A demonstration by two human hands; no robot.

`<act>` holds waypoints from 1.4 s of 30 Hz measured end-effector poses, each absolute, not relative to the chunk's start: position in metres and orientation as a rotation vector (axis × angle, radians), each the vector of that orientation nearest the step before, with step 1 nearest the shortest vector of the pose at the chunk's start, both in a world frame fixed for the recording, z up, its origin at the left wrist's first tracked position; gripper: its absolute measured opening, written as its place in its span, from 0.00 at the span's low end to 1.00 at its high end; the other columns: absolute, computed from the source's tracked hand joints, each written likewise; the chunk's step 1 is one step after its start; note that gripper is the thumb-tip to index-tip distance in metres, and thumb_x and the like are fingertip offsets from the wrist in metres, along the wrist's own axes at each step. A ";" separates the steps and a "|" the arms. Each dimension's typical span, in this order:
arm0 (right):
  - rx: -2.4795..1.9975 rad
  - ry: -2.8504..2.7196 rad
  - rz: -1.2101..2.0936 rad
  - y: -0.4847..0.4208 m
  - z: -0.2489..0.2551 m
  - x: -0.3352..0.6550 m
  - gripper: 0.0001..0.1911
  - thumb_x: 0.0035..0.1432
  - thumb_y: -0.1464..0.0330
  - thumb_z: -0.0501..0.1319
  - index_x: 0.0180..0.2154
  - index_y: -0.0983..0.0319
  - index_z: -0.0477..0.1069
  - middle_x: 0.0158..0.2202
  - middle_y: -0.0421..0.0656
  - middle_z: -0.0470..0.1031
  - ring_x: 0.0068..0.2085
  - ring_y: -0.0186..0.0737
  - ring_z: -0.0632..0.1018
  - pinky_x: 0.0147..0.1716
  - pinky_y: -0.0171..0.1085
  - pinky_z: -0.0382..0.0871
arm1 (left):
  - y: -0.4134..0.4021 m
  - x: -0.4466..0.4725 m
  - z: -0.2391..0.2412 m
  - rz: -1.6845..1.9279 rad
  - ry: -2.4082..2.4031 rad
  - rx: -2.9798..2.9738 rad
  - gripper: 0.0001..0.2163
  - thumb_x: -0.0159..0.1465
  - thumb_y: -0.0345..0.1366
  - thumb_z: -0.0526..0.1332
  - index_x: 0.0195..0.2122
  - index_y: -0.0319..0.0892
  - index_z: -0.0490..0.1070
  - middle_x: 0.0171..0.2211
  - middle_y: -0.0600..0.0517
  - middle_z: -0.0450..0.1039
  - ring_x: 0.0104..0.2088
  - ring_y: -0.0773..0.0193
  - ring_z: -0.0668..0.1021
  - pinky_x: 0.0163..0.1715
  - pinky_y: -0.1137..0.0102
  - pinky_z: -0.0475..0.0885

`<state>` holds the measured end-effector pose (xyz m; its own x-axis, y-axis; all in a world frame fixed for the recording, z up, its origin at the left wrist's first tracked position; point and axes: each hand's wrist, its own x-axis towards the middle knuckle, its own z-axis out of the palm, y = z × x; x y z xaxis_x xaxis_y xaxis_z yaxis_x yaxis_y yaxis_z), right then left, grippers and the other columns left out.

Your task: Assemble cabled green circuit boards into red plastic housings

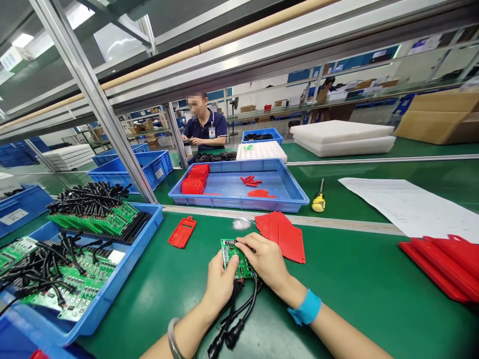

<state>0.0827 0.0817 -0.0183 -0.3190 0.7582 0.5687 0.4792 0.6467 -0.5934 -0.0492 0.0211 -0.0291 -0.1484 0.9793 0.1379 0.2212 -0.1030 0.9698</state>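
A green circuit board (245,269) with a small digit display (231,243) at its top edge is in my hands above the green table. My left hand (221,279) grips its left side, thumb on the face. At the display, my right hand (264,257) has thumb and fingertips pinched together; what is between them is too small to make out. Black cables (239,319) with round connectors hang from the board's lower edge onto the table. Just beyond the board lie red plastic panels (282,237) and a crumpled clear film (242,223).
A red frame (182,232) lies to the left. Boards with cables fill a blue bin (144,232). Red parts lie in a blue tray (239,200). A yellow screwdriver (319,202), paper (415,204) and red covers (445,264) are right. A person (205,124) sits opposite.
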 end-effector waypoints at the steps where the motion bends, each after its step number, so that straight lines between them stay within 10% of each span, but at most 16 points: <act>1: -0.969 -1.968 0.399 0.081 -0.018 0.083 0.08 0.60 0.67 0.58 0.34 0.60 0.76 0.32 0.42 0.76 0.32 0.39 0.76 0.33 0.35 0.69 | 0.021 -0.049 -0.029 1.312 1.436 1.380 0.14 0.62 0.44 0.55 0.38 0.38 0.69 0.28 0.52 0.69 0.27 0.67 0.68 0.28 0.74 0.64; 19: -1.042 -1.917 0.637 0.091 -0.005 0.087 0.07 0.55 0.67 0.59 0.29 0.61 0.73 0.24 0.39 0.74 0.24 0.37 0.73 0.23 0.34 0.65 | 0.021 -0.045 -0.024 1.302 1.514 1.454 0.15 0.62 0.45 0.54 0.37 0.38 0.71 0.27 0.52 0.71 0.25 0.66 0.69 0.27 0.74 0.63; 42: -1.366 -2.180 0.484 0.174 0.001 0.069 0.06 0.59 0.71 0.58 0.30 0.67 0.68 0.36 0.49 0.70 0.39 0.44 0.73 0.38 0.42 0.66 | 0.032 -0.066 -0.004 1.424 1.271 0.747 0.21 0.53 0.49 0.64 0.40 0.37 0.70 0.27 0.51 0.73 0.22 0.69 0.72 0.19 0.76 0.65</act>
<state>0.0692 0.1737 0.0010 -0.3578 0.9034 0.2362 0.7185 0.4279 -0.5483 -0.0664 0.0323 -0.0040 -0.2668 0.9468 -0.1802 -0.2865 0.1006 0.9528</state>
